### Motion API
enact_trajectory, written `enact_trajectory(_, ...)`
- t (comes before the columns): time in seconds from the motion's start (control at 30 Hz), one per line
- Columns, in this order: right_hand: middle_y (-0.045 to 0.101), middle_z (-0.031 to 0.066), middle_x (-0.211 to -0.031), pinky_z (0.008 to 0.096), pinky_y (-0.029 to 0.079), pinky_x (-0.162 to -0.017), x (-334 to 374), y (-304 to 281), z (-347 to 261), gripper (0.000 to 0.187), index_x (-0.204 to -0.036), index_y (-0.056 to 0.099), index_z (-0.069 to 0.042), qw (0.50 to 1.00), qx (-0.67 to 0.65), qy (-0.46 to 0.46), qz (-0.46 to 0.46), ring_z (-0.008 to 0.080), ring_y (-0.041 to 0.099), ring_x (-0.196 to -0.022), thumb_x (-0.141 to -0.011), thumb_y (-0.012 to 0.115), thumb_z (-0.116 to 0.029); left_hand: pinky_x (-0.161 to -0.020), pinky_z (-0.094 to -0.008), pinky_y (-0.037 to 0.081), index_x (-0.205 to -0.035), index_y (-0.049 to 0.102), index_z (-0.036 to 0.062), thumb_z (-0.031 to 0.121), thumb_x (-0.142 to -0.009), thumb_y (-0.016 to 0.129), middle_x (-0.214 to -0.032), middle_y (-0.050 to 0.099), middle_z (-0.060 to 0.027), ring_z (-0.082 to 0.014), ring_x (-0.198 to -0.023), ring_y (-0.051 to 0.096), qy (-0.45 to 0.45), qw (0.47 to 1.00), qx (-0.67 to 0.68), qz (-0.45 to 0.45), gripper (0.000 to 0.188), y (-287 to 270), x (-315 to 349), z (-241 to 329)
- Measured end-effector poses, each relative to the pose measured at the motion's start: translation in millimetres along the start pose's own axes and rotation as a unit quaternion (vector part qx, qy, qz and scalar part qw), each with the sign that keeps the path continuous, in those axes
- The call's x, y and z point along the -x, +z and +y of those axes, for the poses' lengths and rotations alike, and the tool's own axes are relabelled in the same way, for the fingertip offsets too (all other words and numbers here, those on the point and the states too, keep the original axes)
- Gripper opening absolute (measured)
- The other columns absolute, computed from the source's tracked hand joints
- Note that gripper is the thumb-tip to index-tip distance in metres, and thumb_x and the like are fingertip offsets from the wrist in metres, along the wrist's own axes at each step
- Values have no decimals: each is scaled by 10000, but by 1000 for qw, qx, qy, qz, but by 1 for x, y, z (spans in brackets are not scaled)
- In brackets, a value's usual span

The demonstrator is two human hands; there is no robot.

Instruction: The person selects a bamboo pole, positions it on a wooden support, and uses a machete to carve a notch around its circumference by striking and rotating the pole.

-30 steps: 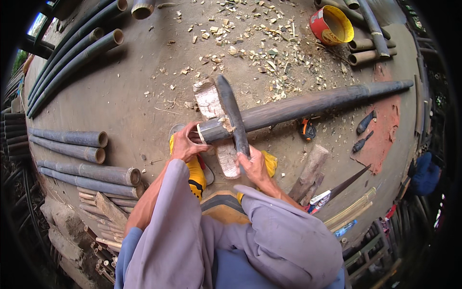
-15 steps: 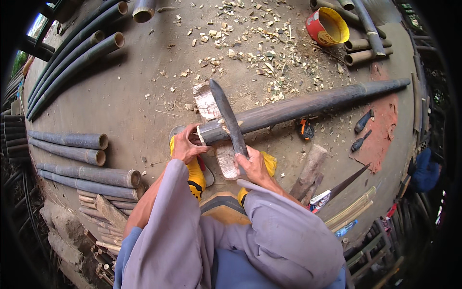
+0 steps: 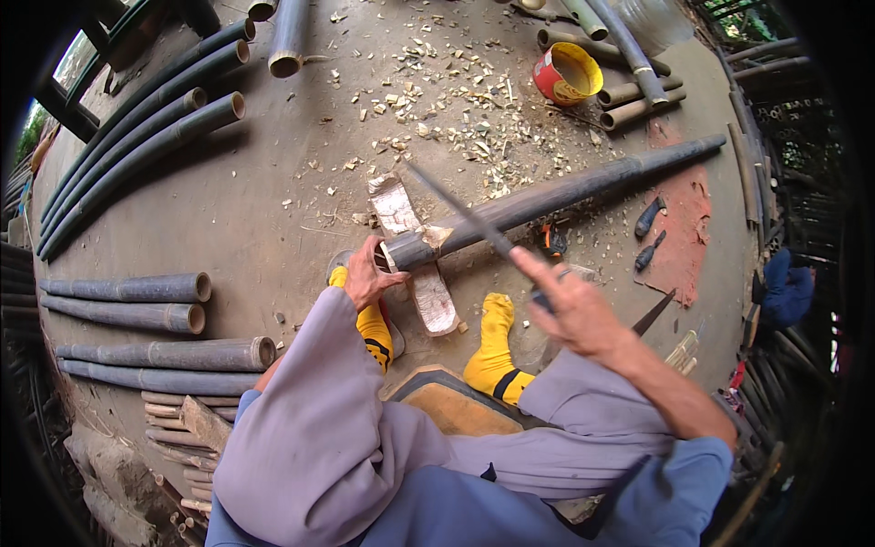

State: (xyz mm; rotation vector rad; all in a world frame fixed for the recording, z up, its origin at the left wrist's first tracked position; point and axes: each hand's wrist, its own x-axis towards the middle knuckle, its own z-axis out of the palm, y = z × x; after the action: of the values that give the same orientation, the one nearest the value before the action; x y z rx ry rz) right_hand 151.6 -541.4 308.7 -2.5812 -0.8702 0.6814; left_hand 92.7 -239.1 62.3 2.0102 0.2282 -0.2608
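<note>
A long dark bamboo pole (image 3: 574, 191) lies slantwise on the ground, its near left end resting across a pale wooden block (image 3: 434, 305). My left hand (image 3: 366, 275) is closed around that cut end, thumb and fingers at its rim. A pale, freshly cut notch (image 3: 436, 237) shows in the pole's upper side, just right of the hand. To the right, my right hand (image 3: 576, 308) grips the handle of a machete (image 3: 460, 208). Its blade is seen nearly edge-on, pointing up and left across the pole and apparently raised above it. The handle is mostly hidden by my fingers.
Wood chips (image 3: 474, 114) litter the ground beyond the pole. A red and yellow bucket (image 3: 567, 75) stands far right. Bamboo poles (image 3: 137, 317) lie on the left. An orange and black tape measure (image 3: 554, 241), dark tools (image 3: 649, 219) and a saw (image 3: 654, 312) lie right.
My right hand has swung right with the machete, lifting the blade off the pole and uncovering the notch. My right knee has moved outward. My left hand stays at the pole's end.
</note>
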Motion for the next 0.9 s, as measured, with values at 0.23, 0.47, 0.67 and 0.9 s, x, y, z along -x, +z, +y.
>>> enact_trajectory(0.23, 568, 277, -860, 486, 548, -610, -16, 173, -63, 702, -1504, 312, -159, 980, -127, 73, 134, 447, 639, -717, -889, 643, -228, -800, -331, 533, -1147, 516, -30, 196, -544, 905, -994, 666, -164, -235, -903, 665, 49, 996, 77, -14, 752, 5, 23, 37)
enact_trajectory(0.47, 576, 282, -843, 441, 575, -579, -14, 182, -63, 709, -1514, 304, -166, 973, -79, 104, 191, 412, 647, -642, -897, 644, -246, -768, -336, 534, -1169, 480, -19, 154, -557, 894, -941, 664, -164, -230, -880, 663, 30, 998, 34, -36, 759, -2, 38, 66)
enact_trajectory(0.67, 589, 284, -870, 437, 565, -536, -7, 166, -51, 703, -1510, 316, -169, 967, -77, 147, 192, 387, 644, -594, -895, 649, -241, -723, -327, 528, -1137, 491, -7, 140, -616, 882, -899, 659, -107, -176, -829, 642, 50, 997, 42, -41, 667, 11, 36, 45)
enact_trajectory(0.9, 580, 271, -900, 475, 542, -617, -8, 184, -70, 679, -1493, 359, -160, 967, -127, 107, 194, 435, 636, -710, -886, 655, -222, -705, -359, 516, -1085, 540, -18, 339, -566, 885, -838, 652, -152, -241, -776, 662, 1, 996, -13, -85, 718, -11, 23, 53)
